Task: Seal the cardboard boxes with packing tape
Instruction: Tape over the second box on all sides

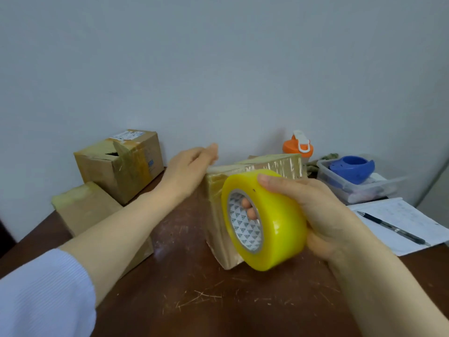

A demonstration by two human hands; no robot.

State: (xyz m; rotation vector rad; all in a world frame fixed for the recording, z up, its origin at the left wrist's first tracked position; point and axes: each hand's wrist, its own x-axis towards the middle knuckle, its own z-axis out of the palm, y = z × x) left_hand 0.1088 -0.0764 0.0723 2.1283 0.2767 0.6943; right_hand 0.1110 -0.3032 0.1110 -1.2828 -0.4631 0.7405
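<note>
**Fingers (246, 207) hooked thru the core: taping the centre box**

Your R hand (323, 215) grips the yellow tape roll (274, 222), fingertips in the core and thumb on the outer wrap, just in front of the centre box (272, 165) on the table (194, 288). L hand (189, 166) rests on that box's top edge, fingers approx straight (blurred). No free strip visible. Next, prob.: pull tape across, press w/ L. Rear box (121, 166) at left is torn open on top.

A scratched dark brown table (218, 300) stands against a pale grey wall (218, 57). At its far right: 1 orange-lidded bottle (297, 147), 1 clear plastic tub (340, 189) holding a blue object (352, 167), and 1 black pen (393, 228) lying on white paper (410, 210).
</note>
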